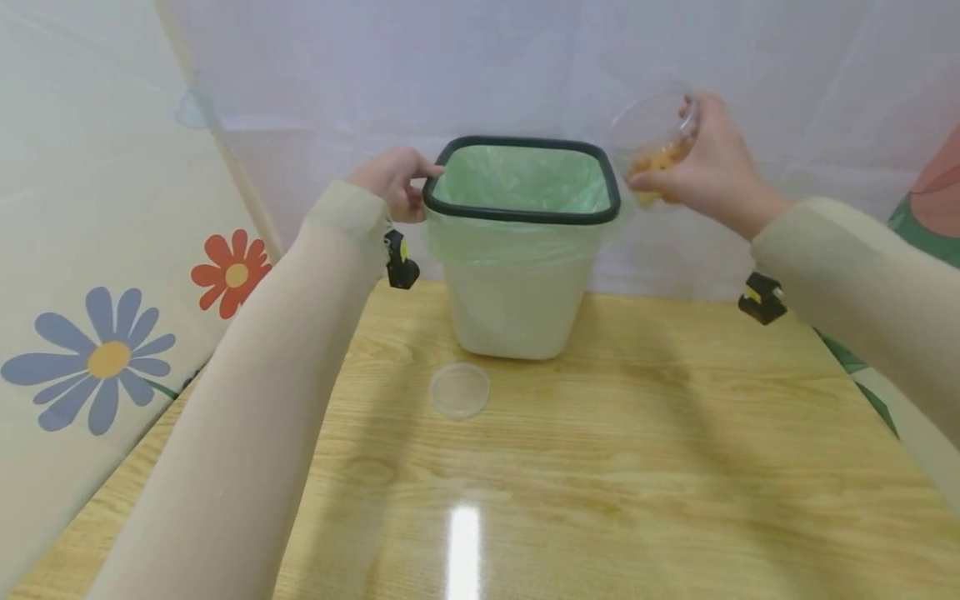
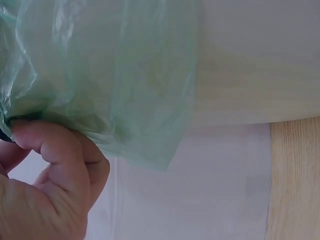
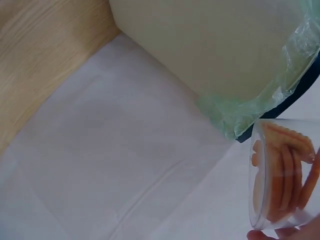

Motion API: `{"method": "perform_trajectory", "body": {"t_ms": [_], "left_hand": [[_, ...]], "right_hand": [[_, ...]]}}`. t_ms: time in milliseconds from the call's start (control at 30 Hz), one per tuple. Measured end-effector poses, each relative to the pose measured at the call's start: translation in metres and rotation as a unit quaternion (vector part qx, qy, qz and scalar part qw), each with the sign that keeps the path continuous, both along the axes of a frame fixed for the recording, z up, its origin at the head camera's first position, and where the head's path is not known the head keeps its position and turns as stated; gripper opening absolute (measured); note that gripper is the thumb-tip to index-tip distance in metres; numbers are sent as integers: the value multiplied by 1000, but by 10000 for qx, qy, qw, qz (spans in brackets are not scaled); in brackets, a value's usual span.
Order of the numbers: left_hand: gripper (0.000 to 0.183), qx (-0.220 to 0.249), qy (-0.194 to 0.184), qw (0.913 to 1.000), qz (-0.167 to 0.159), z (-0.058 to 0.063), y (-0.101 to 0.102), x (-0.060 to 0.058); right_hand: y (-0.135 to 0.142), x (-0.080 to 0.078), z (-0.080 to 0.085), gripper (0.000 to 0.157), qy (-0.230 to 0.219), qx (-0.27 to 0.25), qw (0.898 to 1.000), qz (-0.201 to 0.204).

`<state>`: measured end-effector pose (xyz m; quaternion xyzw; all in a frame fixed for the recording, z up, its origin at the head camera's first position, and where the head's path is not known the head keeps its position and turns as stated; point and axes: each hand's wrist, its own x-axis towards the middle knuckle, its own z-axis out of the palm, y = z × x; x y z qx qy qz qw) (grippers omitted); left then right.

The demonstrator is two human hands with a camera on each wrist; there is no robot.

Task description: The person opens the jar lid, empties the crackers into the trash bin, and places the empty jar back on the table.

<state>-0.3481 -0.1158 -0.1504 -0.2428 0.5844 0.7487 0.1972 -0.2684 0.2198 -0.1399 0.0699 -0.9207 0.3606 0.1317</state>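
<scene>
A pale trash bin [image 1: 517, 300] with a black rim ring stands at the back of the table, lined with a green plastic bag [image 1: 525, 179]. My left hand [image 1: 395, 182] grips the bin's left rim, with its fingers curled at the bag's edge in the left wrist view [image 2: 55, 170]. Off the bin's right side, my right hand [image 1: 716, 171] holds a clear plastic tub [image 1: 648, 121] by its wall, raised and tilted on its side. Inside it are several orange-brown ridged pieces [image 3: 285, 175] resembling biscuits. In the right wrist view, only fingertips [image 3: 260, 235] show under the tub.
A round clear lid [image 1: 460, 391] lies on the wooden table [image 1: 600, 467] in front of the bin. White cloth [image 1: 360, 67] hangs close behind it. Flower-printed cloth [image 1: 75, 208] borders the left side, and another printed sheet [image 1: 937, 200] the right.
</scene>
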Motion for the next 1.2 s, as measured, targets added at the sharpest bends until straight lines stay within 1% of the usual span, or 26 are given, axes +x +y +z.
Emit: {"method": "perform_trajectory", "body": {"t_ms": [133,367,567,633,700,833,967,1100,1200], "left_hand": [[39,52,-78,9999,50,1,0,-1],[37,137,-162,9997,91,1,-1,-2],[39,59,-61,10000,25,-1,-1,0],[39,15,-9,10000,9,-1,-1,1],[39,-4,21,10000,35,-2,0,1],[40,-26,64,10000,36,-2,-1,2],[41,-11,100,9999,81,-2,-1,2],[41,15,124,9999,90,-3,0,3],[41,-55,142,9999,41,-3,1,4]], "right_hand": [[-3,-2,3,105,123,220,9997,36],[-7,-4,7,103,446,360,9983,134],[-5,-8,10,102,927,742,9929,102],[-4,-10,11,102,1021,899,9907,67],[-4,-10,12,103,1016,1073,9890,7],[-4,-11,15,103,1094,1599,9811,-24],[-6,-11,17,99,1278,2175,9677,-15],[-7,-12,20,101,1378,2469,9592,-74],[-8,-14,21,100,1499,2637,9528,-140]]}}
